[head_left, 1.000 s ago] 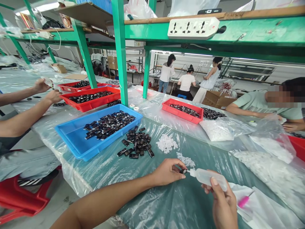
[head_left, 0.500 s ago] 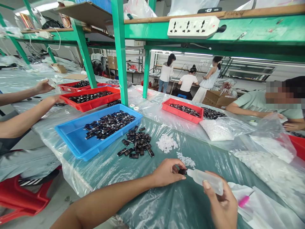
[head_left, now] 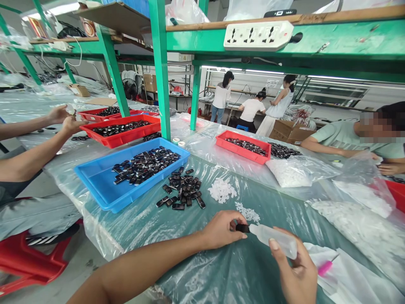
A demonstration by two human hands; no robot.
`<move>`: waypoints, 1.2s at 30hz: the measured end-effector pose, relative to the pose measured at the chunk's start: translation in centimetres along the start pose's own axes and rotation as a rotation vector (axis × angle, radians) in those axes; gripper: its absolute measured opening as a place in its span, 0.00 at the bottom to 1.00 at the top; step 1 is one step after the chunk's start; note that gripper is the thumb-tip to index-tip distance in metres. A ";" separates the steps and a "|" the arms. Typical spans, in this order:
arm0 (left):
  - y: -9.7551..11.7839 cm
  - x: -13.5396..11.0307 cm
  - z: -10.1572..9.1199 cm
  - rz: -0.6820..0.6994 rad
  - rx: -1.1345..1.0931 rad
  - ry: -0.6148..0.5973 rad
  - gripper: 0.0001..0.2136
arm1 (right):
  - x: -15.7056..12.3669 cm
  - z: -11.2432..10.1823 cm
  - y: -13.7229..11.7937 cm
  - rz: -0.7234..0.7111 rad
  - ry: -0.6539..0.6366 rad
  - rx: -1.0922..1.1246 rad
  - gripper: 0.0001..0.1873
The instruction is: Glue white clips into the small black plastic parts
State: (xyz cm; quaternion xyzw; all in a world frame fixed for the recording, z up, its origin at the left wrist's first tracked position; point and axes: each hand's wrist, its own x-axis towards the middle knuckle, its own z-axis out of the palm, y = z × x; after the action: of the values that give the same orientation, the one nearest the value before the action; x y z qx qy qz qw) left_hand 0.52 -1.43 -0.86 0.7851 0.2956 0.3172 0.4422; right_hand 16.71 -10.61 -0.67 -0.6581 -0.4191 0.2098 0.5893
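Note:
Between the fingertips of my left hand [head_left: 223, 230] is a small black plastic piece [head_left: 242, 228]. My right hand [head_left: 295, 266] is closed around a translucent squeeze bottle [head_left: 275, 240], tilted with its nozzle at the black piece; whether the tip touches it I cannot tell. Just beyond my hands lie a scatter of tiny white bits [head_left: 247, 213] and a heap of larger white pieces [head_left: 221, 190]. Similar black pieces form a loose pile [head_left: 183, 190] beside the blue tray [head_left: 91, 192], which holds many more.
Red trays [head_left: 262, 158] of black parts stand farther back. A pink-handled pointed tool [head_left: 325, 268] lies on white plastic at right, near bags of white pieces [head_left: 357, 228]. Green shelf posts [head_left: 163, 84] rise from the table. Co-workers sit at left and right.
My hands, the bottle and the black piece have hardly moved; the view has shifted very slightly. At the left, a co-worker's nearer hand has risen from the table toward their other hand.

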 end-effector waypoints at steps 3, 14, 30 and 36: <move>0.2 -0.1 -0.1 0.006 0.023 0.005 0.10 | 0.0 -0.1 -0.1 -0.019 0.002 -0.019 0.23; -0.3 0.1 0.2 -0.020 -0.078 -0.002 0.12 | 0.0 -0.1 0.4 -0.013 0.014 0.035 0.23; 0.7 -0.2 0.0 -0.007 0.107 -0.001 0.09 | 0.1 -0.4 0.7 -0.120 -0.026 -0.040 0.19; 0.7 -0.2 -0.2 -0.014 0.147 0.003 0.12 | 0.0 -0.2 0.3 -0.031 0.000 -0.011 0.22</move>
State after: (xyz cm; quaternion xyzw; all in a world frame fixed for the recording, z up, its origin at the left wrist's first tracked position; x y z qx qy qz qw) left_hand 0.39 -1.78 -0.18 0.8128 0.3245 0.2928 0.3851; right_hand 16.95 -10.75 -0.96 -0.6549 -0.4304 0.1982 0.5887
